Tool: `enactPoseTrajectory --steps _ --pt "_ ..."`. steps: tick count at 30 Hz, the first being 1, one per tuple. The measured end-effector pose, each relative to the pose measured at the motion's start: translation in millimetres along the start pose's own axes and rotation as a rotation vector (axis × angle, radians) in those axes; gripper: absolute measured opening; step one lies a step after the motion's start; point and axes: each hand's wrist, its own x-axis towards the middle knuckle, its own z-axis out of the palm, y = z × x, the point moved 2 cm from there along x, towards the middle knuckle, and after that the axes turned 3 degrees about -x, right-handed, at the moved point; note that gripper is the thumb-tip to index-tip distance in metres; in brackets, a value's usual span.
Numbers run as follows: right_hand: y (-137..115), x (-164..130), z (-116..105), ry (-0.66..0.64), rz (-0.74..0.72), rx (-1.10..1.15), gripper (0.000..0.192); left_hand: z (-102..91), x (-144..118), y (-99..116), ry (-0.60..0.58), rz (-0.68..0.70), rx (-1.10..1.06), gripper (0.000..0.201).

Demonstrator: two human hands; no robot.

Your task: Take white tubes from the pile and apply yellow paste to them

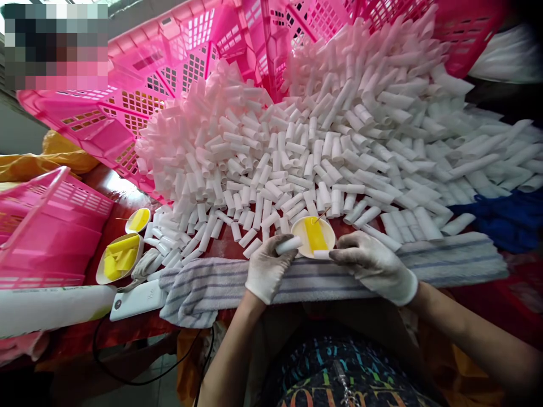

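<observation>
A dark red table point(106, 186) filled the view, heaped with white paper tubes point(297, 141) that spilled toward the person from tipped pink crates point(139, 85) at the back. Both hands wore white gloves and rested over a striped towel point(445, 254) laid along the near edge. The left hand point(267, 268) was closed around one white tube point(288, 245), its upper end poking toward a small round dish point(314, 236) with a yellow strip lying in it. The right hand point(373, 265), just to the right of that dish, pinched the end of a second short white piece point(321, 254) between thumb and fingertips at the dish's near rim. The big pile of tubes began right behind the dish and rose away from it. Well to the left of the dish sat two more dishes holding yellow pieces, a larger one point(119, 257) near the table edge and a smaller one point(138, 219) behind it. Left of the dish and nearer the person lay a white phone point(138, 299) with a dark cable, beside a long white roll point(51, 308). A lower pink crate point(46, 232) stood at the far left, and blue cloth point(504, 220) lay far to the right of the dish
</observation>
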Motion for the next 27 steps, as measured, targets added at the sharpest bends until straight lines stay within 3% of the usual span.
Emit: enactPoseTrajectory --steps 7,11,16,18,20,22,27 --pt "-26.8 -6.9 -14.4 0.139 0.118 0.361 0.05 24.6 -10.0 15.9 -0.143 -0.059 -0.145 0.041" --pt "-30.6 0.0 -19.9 0.074 0.124 0.245 0.055 30.7 -14.9 15.1 -0.17 0.022 -0.091 0.041" --pt "-41.8 -14.1 -24.1 0.036 -0.221 -0.193 0.03 46.2 -24.0 15.8 -0.272 -0.055 0.084 0.042" --pt "-49.2 -23.1 -21.6 0.062 -0.405 -0.353 0.027 59.3 -28.9 13.7 -0.263 -0.097 0.12 0.055" --pt "-57.4 -31.8 -17.6 0.183 -0.6 -0.521 0.026 73.6 -33.3 10.3 -0.194 -0.095 0.141 0.06" --pt "-62.5 -39.5 -14.6 0.342 -0.669 -0.635 0.028 87.2 -36.6 7.9 -0.133 -0.025 0.184 0.057" --pt "-42.6 -60.1 -29.2 0.422 -0.141 -0.528 0.035 113.6 -39.6 8.8 -0.133 0.151 0.316 0.044"
